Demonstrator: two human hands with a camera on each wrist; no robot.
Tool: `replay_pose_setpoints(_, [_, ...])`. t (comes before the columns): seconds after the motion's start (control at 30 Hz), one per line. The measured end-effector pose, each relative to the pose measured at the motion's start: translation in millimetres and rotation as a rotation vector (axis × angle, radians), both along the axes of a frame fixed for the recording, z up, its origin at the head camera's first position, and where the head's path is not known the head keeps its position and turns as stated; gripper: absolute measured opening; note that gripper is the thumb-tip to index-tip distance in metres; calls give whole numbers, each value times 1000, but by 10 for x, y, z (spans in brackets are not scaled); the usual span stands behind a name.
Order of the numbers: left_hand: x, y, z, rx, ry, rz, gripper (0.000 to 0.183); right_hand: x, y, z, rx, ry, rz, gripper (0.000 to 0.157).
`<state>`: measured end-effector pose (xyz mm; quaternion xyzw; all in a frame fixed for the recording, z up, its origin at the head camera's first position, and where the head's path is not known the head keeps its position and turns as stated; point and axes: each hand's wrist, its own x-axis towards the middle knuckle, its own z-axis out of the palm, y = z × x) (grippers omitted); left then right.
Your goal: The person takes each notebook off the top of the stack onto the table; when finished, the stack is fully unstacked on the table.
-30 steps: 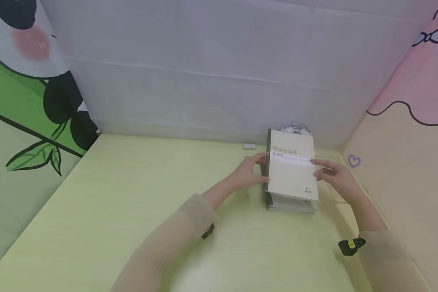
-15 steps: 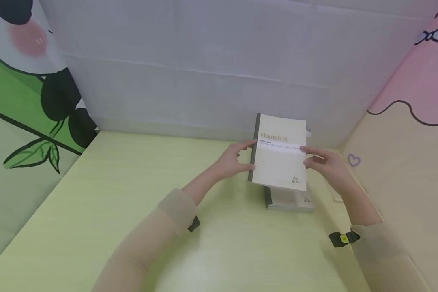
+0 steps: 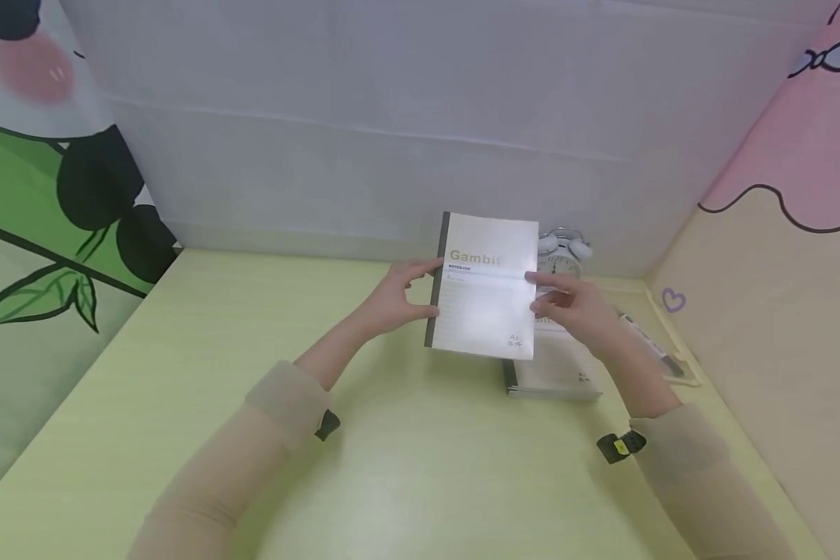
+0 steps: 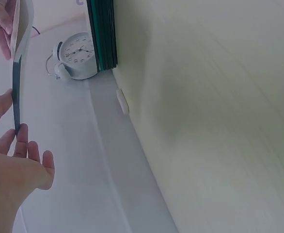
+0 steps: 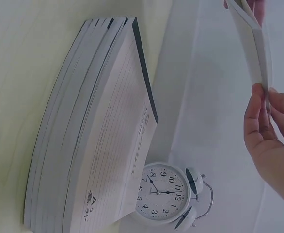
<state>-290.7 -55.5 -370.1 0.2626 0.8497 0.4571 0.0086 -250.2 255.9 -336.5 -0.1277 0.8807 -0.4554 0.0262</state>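
A pale yellow-green table supports the arrangement. Toward its right side sits a shallow tray, partly masked by the right forearm. Near it lies a stack of notebooks with dark spines, the top cover printed "Gambit" and "A5". One further notebook is raised above the table, tilted, its cover reading "Gambit", "NOTEBOOK" and "A5" above smaller characters. Compared with half a second earlier, it is displaced leftward and overlaps less of the stack. The left hand pinches its dark spine between thumb and fingers; the right hand pinches the opposite edge likewise. Behind the stack stands a white twin-bell alarm clock with legible Arabic numerals; its dial, previously hidden in the head view, is partly exposed. A marker, newly visible, lies within the tray. Smallest is a white block beside the backdrop's foot.
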Motion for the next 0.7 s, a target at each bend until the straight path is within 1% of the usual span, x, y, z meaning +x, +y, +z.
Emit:
replay_pose_setpoints(0.1, [0,-79,-31,-48,34,0,75,-57,-48,-48,33,39,53,48])
replay_pose_setpoints(0.2, [5,-133,-72,-103,77,-7,75,-122,-77,-146,61,116,106,45])
replay_pose_setpoints(0.27, [9,-162,-117,-142,104,-7,75,-144,-94,-225,95,160,117,44])
replay_pose_setpoints(0.37, [8,-195,-212,-194,130,-8,75,-158,-119,-347,161,188,109,43])
replay_pose_setpoints(0.53, [0,-226,-379,-257,129,-4,74,-168,-159,-498,234,162,98,46])
replay_pose_setpoints(0.7, [-17,-258,-522,-317,89,10,77,-232,-210,-619,305,89,99,52])
